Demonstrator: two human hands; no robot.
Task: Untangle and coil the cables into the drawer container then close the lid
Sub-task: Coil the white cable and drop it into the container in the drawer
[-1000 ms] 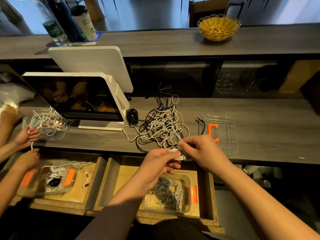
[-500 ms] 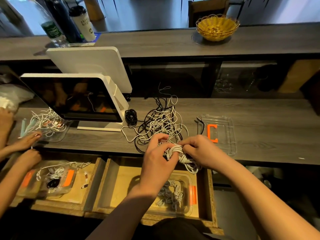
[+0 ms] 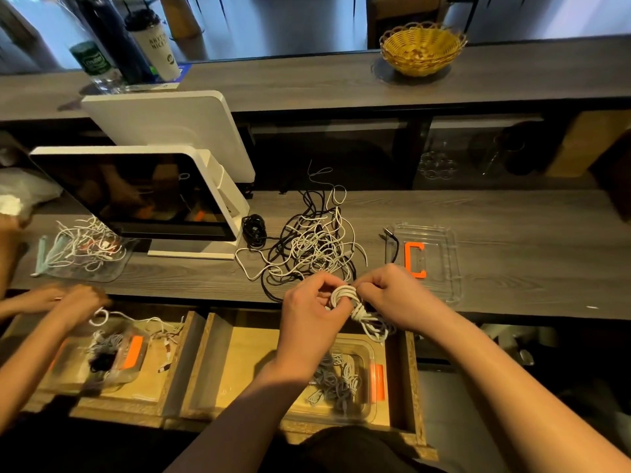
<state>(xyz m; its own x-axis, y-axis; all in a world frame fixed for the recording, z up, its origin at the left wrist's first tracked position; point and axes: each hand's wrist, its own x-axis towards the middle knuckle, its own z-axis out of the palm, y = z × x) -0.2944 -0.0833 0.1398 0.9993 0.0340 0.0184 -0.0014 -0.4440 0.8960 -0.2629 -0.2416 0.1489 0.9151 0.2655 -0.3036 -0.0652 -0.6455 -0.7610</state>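
My left hand (image 3: 312,314) and my right hand (image 3: 396,295) together pinch a bundled white cable (image 3: 358,308) at the counter's front edge, its loops hanging down toward the open drawer (image 3: 239,349). Below them a clear container (image 3: 370,356) with an orange latch sits in that drawer and holds several coiled grey and white cables. A tangle of black and white cables (image 3: 307,244) lies on the counter just behind my hands. The clear lid (image 3: 440,254) with an orange clip rests on the counter to the right.
A white point-of-sale screen (image 3: 136,196) stands at the left. Another person's hands (image 3: 65,302) work over a second drawer container (image 3: 112,353) and a second cable pile (image 3: 82,247). A small black coil (image 3: 254,227) lies beside the screen base. A yellow basket (image 3: 421,46) sits on the upper shelf.
Both my hands have bunched the white cable into a thicker bundle, with loops now hanging below my right hand. The other person's hands moved down to their drawer.
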